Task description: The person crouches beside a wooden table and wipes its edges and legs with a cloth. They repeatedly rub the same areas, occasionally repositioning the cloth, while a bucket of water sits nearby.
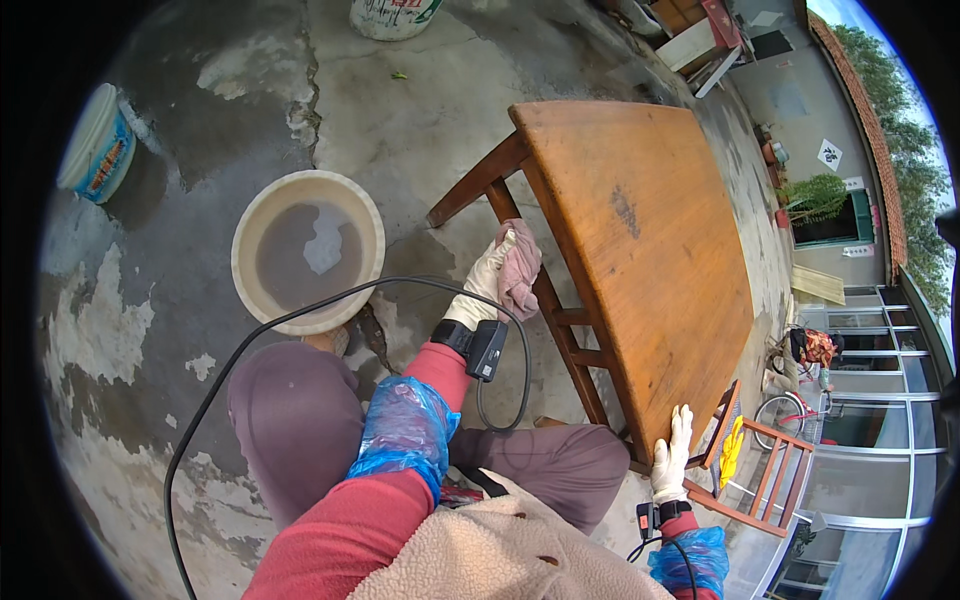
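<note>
My left hand (491, 281), in a pale glove, grips a crumpled pink cloth (519, 270) beside the lower rails of a wooden table (645, 247). My gloved right hand (672, 456) lies with its fingers extended at the tabletop's near right corner and holds nothing. The brown tabletop has a dark worn patch. To the left of the table, a cream basin (244, 259) of cloudy water with some foam stands on the floor. Each wrist bears a strap with a black device, and a black cable arches across my left forearm.
A white and blue bucket (105, 150) stands far left, another bucket (394, 16) at the top. A wooden chair (765, 480) with a yellow glove or cloth (731, 450) is right of the table. Beyond are a person (814, 346) and a red bicycle (787, 416). The concrete floor is cracked and partly wet.
</note>
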Motion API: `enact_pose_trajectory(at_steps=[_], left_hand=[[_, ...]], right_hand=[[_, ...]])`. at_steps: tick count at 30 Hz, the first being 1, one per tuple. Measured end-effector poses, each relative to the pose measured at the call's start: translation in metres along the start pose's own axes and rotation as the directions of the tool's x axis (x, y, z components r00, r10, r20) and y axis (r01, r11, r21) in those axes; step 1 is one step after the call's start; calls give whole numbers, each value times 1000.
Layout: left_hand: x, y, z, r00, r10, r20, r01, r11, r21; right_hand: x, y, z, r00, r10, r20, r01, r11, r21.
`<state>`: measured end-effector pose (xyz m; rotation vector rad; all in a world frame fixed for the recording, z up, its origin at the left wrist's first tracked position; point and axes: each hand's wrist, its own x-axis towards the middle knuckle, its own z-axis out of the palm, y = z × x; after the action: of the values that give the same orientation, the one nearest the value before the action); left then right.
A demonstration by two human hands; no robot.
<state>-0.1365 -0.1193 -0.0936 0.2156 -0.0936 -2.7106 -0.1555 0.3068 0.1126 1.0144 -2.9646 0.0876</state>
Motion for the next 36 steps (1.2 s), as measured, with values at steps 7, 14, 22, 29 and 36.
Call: enact_pose_trajectory(at_steps=[7, 14, 22, 29, 36], left_hand=[[-5, 13, 22, 998, 50, -47, -42, 986, 158], [29, 20, 101, 835, 505, -218, -294, 744, 600], [81, 71, 90, 806, 591, -27, -529, 741, 412], [11, -68, 92, 720, 651, -241, -289, 597, 748], [-111, -165, 102, 957, 133, -259, 165, 484, 859]], right_hand=[[0, 3, 1, 999, -31, -15, 31, 999, 11], [2, -1, -2, 1000, 5, 14, -6, 999, 33], [3, 2, -1, 1000, 7, 8, -7, 997, 71], [3, 5, 2, 1000, -27, 0, 27, 999, 35], [4, -3, 2, 1000, 21, 12, -21, 1000, 8]])
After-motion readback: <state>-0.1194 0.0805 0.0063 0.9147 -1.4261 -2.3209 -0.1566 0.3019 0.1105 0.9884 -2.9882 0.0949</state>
